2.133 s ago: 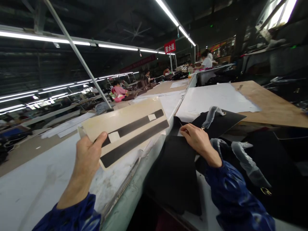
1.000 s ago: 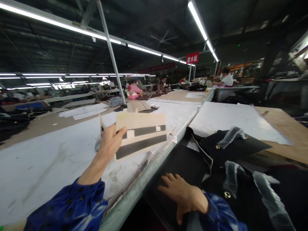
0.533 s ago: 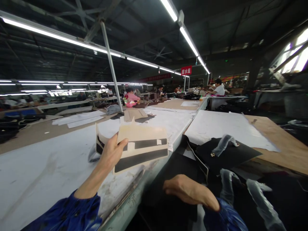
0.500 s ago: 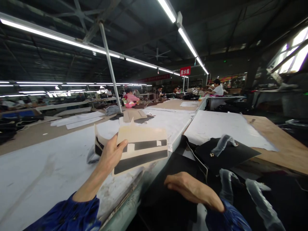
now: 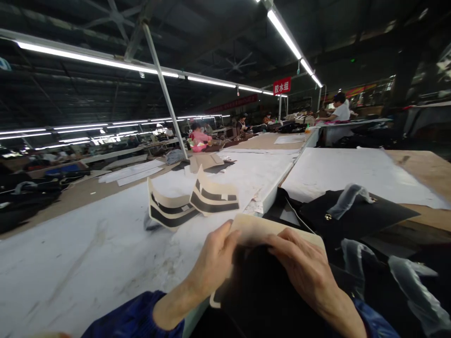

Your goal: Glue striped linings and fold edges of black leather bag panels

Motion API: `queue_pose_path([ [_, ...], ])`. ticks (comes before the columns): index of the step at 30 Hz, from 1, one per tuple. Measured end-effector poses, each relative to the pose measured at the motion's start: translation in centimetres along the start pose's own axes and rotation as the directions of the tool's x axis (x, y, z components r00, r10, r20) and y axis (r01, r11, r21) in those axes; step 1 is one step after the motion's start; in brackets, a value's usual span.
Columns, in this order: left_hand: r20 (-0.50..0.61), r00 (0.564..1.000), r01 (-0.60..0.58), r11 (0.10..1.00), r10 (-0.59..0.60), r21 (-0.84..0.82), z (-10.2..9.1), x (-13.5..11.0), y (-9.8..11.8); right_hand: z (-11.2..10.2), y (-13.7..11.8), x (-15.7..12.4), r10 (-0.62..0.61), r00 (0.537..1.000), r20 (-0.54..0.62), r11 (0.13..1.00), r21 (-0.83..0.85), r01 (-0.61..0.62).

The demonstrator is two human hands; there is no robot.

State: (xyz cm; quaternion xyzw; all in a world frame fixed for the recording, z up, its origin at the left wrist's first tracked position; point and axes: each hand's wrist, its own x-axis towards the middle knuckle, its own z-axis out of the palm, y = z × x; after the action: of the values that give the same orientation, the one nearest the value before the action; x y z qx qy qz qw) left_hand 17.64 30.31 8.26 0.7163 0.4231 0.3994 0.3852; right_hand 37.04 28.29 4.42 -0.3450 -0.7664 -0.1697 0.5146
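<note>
My left hand (image 5: 215, 257) pinches the left edge of a cream panel (image 5: 252, 225), its thumb near the top. My right hand (image 5: 305, 265) is closed over the panel's right part, fingers bent against a sheet of black material (image 5: 268, 291). That black sheet covers most of the panel's near face; a cream corner shows below my left wrist. Ahead on the white-covered table (image 5: 116, 253), two curved cream pieces with black strips stand side by side, the left piece (image 5: 171, 206) and the right piece (image 5: 214, 195).
At the right lie black bag panels (image 5: 366, 216) with a plastic-wrapped handle (image 5: 348, 199) and more wrapped handles nearby. A brown folded piece (image 5: 206, 162) rests farther back. A metal post (image 5: 164, 89) rises beyond the table. Several people work in the distance.
My left hand has let go of the striped cream pieces, which now stand on the table. Both hands have come together on a cream panel with black material, and the view has shifted.
</note>
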Motion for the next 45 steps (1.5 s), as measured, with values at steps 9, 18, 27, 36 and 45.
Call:
queue_pose_path([
  [9, 0.127, 0.991, -0.039, 0.997, 0.046, -0.062, 0.9, -0.9, -0.2, 0.6, -0.2, -0.1, 0.009, 0.996, -0.092, 0.999, 0.039, -0.005],
  [18, 0.183, 0.982, -0.013, 0.991, 0.038, -0.136, 1.0, -1.3, 0.3, 0.3, -0.2, 0.0, -0.050, 0.991, -0.122, 0.998, -0.030, 0.047],
  [27, 0.104, 0.994, 0.032, 0.994, -0.021, -0.107, 1.0, -1.0, -0.2, 1.2, -0.3, -0.8, -0.017, 0.998, -0.063, 1.000, -0.026, 0.016],
  [36, 0.183, 0.980, -0.058, 0.991, 0.080, -0.118, 0.7, -0.9, 0.2, 0.9, -0.4, -0.9, 0.002, 0.990, -0.140, 1.000, -0.014, -0.004],
  [45, 0.235, 0.968, -0.059, 0.992, 0.085, -0.115, 0.9, -1.8, 0.3, 0.6, -1.0, -1.2, 0.018, 0.980, -0.196, 0.996, -0.086, -0.036],
])
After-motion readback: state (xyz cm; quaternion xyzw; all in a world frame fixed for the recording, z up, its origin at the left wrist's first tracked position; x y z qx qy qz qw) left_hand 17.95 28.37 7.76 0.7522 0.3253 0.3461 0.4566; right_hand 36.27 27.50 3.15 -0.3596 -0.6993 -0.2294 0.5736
